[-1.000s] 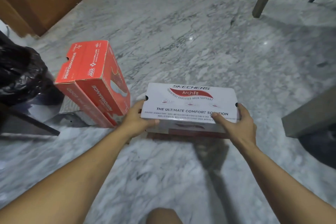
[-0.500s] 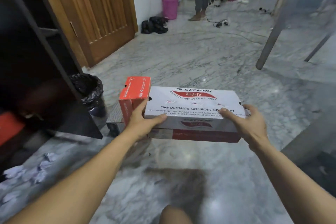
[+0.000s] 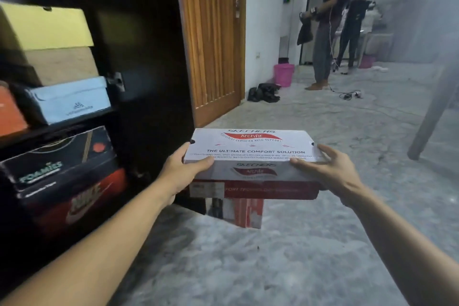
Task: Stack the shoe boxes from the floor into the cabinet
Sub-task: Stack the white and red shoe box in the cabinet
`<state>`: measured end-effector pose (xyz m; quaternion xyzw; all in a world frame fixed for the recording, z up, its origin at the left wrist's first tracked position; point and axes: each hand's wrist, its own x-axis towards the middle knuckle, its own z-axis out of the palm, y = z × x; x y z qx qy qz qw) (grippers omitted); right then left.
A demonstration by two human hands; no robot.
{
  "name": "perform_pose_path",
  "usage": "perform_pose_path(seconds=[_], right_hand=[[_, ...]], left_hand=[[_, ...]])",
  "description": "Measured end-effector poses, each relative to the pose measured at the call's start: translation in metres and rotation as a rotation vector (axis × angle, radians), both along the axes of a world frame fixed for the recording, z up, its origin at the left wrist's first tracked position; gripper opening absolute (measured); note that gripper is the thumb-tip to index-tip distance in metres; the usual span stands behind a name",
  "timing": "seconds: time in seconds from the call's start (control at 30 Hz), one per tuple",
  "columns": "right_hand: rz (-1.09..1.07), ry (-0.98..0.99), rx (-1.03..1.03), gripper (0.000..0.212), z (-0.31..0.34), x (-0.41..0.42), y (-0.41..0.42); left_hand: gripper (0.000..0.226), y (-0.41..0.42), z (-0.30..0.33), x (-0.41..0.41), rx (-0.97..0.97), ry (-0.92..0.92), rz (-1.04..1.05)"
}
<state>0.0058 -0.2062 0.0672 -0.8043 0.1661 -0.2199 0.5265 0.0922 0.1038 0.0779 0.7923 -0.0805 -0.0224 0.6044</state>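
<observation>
Fingers of both hands clasp the box at its short ends, right of the cabinet; stiff, seemingly light cardboard, loose lid.

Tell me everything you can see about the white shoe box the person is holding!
The white shoe box looks like cardboard. Its white lid has red and black print reading Skechers, Arch Fit and "The Ultimate Comfort Solution". The bottom part is red with pale lettering and a white label at its left end. The lid is closed. The box is held level in the air, long side facing the person, beside the dark cabinet. The left hand grips its left end and the right hand grips its right end, thumbs on top.
</observation>
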Motion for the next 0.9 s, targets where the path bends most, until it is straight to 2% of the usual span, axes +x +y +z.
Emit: perform_pose_path(seconds=[0.1, 0.27, 0.47, 0.6, 0.63, 0.73, 0.8, 0.9], right_hand=[[0.055, -0.025, -0.02, 0.106, 0.022, 0.018, 0.043], [0.201, -0.057, -0.022, 0.1, 0.059, 0.048, 0.12], [0.373, -0.085, 0.005, 0.108, 0.101, 0.084, 0.217], [0.489, -0.141, 0.038, 0.105, 0.135, 0.106, 0.287], [0.519, -0.152, 0.049, 0.103, 0.144, 0.109, 0.303], [0.611, -0.184, 0.07, 0.095, 0.171, 0.118, 0.345], [0.651, -0.22, 0.077, 0.089, 0.192, 0.126, 0.37], [0.709, -0.27, 0.125, 0.098, 0.221, 0.135, 0.405]], left_hand=[[0.049, 0.043, 0.028, -0.014, -0.011, -0.068, 0.111], [0.028, 0.126, 0.059, -0.018, -0.09, -0.078, 0.258], [0.038, 0.22, 0.108, -0.034, -0.189, -0.053, 0.386], [0.077, 0.274, 0.15, -0.055, -0.244, -0.067, 0.515], [0.077, 0.287, 0.16, -0.059, -0.263, -0.075, 0.54], [0.057, 0.317, 0.195, -0.067, -0.292, -0.139, 0.607], [0.056, 0.332, 0.218, -0.07, -0.263, -0.189, 0.678], [0.052, 0.351, 0.245, -0.071, -0.21, -0.289, 0.819]])
